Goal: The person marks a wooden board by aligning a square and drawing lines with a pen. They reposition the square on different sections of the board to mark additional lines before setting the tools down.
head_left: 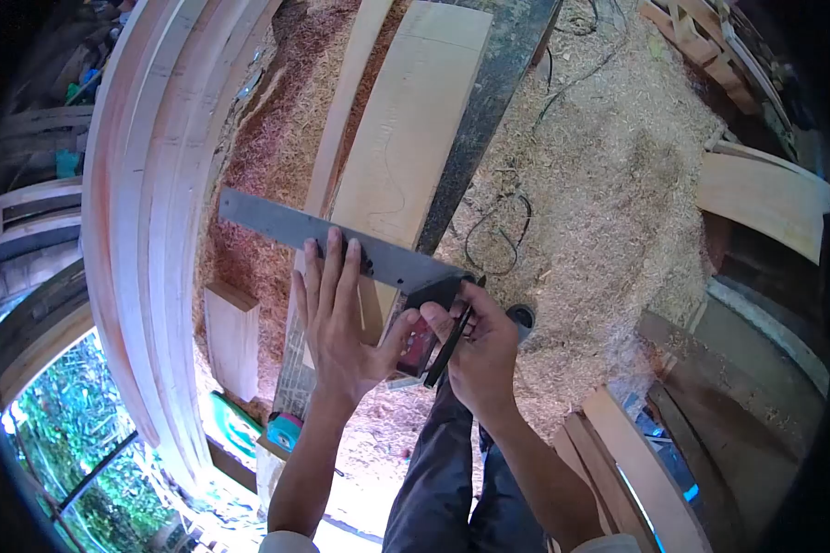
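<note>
A long, flat grey metal blade (281, 223) with small holes lies crosswise over a pale wooden board (415, 120). Faint pencil lines and a wavy curve show on that board. My left hand (341, 323) rests on the blade with its fingers stretched out, fingertips on the metal and thumb out to the right. A dark end piece (436, 292) sits at the blade's right end. Beside it, my right hand (484, 355) grips a slim black pen (446, 343), slanted down to the left. Between the hands is a red object (417, 347), partly covered.
Long curved planks (161, 184) stand at left. A short wood block (233, 336) lies on the sawdust (599, 203), and a teal tape measure (283, 430) is near my left forearm. A dark cord (498, 230) loops right of the bench. More curved boards (756, 198) lie at right.
</note>
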A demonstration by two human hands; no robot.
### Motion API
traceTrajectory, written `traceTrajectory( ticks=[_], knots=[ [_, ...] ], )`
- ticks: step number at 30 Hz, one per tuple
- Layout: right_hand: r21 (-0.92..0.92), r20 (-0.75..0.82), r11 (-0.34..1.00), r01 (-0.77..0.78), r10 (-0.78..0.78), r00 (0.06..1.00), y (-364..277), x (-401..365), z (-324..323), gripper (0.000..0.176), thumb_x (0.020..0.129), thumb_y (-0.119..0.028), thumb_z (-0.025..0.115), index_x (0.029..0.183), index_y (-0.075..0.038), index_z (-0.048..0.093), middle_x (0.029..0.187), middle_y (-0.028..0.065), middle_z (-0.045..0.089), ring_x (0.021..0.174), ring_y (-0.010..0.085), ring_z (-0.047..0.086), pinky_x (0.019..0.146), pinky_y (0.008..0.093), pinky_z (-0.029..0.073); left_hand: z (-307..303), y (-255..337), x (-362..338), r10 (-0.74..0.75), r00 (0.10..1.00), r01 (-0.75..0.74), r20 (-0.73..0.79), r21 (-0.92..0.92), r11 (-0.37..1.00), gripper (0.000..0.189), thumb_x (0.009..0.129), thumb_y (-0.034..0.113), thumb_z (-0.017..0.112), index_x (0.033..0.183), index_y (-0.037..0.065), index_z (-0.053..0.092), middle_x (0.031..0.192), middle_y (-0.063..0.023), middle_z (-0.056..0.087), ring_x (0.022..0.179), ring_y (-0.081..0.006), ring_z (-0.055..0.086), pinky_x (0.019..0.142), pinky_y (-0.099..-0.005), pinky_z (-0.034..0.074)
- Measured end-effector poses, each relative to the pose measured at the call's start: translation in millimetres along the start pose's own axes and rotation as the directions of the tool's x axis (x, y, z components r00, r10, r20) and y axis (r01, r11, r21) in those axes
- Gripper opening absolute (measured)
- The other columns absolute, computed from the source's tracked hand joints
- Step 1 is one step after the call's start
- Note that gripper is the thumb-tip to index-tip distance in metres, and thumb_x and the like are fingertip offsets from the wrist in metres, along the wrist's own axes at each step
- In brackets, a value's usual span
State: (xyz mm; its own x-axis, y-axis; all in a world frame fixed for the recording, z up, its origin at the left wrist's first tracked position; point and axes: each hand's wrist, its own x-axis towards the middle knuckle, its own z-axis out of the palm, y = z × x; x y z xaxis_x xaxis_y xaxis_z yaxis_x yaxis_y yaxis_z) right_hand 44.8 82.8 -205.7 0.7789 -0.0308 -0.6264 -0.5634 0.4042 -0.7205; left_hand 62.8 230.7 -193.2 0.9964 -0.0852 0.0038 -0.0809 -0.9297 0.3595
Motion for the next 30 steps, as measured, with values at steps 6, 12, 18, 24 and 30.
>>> traceTrajectory(
  ticks=[6,12,18,24,30],
  knots=[
    [-0.014,-0.014,0.998,0.057,-0.057,0.998,-25,23,-1,0.031,0.09,-0.008,0.068,0.116,0.007,0.059,0.089,0.0074,0.069,0.078,0.008,0.064,0.069,0.022,0.053,5,6,32,0.048,0.998,-0.047,-0.031,0.03,0.998,0.084,0.078,0.048,0.072,0.141,0.0,0.044,0.151,-0.0196,0.036,0.143,-0.0429,0.024,0.114,-0.0576,0.015],
    [0.007,-0.004,0.997,0.073,-0.073,0.997,-28,36,1,0.03,0.091,-0.009,0.068,0.115,0.006,0.06,0.085,0.0046,0.067,0.077,0.0059,0.062,0.067,0.0198,0.05,11,3,43,0.035,0.998,-0.037,-0.057,-0.033,0.999,0.083,0.08,0.05,0.07,0.14,-0.001,0.044,0.15,-0.0204,0.036,0.143,-0.0422,0.025,0.115,-0.0567,0.016],
    [-0.022,0.015,0.997,0.078,-0.078,0.997,-33,38,1,0.031,0.091,-0.01,0.068,0.115,0.007,0.06,0.086,0.0052,0.067,0.076,0.0056,0.062,0.066,0.0203,0.05,12,1,45,0.044,0.997,-0.046,-0.069,-0.031,0.998,0.084,0.08,0.05,0.07,0.14,-0.002,0.044,0.15,-0.0218,0.036,0.143,-0.0422,0.025,0.115,-0.0561,0.017],
    [0.018,0.011,0.997,0.078,-0.078,0.997,-34,41,6,0.031,0.091,-0.009,0.068,0.116,0.007,0.06,0.088,0.0061,0.068,0.076,0.007,0.063,0.066,0.0211,0.051,13,0,47,0.036,0.997,-0.039,-0.075,-0.036,0.999,0.085,0.08,0.049,0.071,0.141,-0.002,0.042,0.15,-0.0222,0.035,0.142,-0.0437,0.024,0.115,-0.0559,0.017],
    [-0.025,0.028,0.997,0.071,-0.071,0.997,-38,40,5,0.03,0.091,-0.008,0.067,0.117,0.006,0.06,0.091,0.0067,0.069,0.082,0.0088,0.065,0.072,0.0221,0.053,11,0,47,0.025,0.997,-0.028,-0.071,-0.038,0.999,0.083,0.08,0.046,0.071,0.141,-0.002,0.042,0.15,-0.0224,0.035,0.142,-0.0443,0.023,0.115,-0.0564,0.018]
  ],
)
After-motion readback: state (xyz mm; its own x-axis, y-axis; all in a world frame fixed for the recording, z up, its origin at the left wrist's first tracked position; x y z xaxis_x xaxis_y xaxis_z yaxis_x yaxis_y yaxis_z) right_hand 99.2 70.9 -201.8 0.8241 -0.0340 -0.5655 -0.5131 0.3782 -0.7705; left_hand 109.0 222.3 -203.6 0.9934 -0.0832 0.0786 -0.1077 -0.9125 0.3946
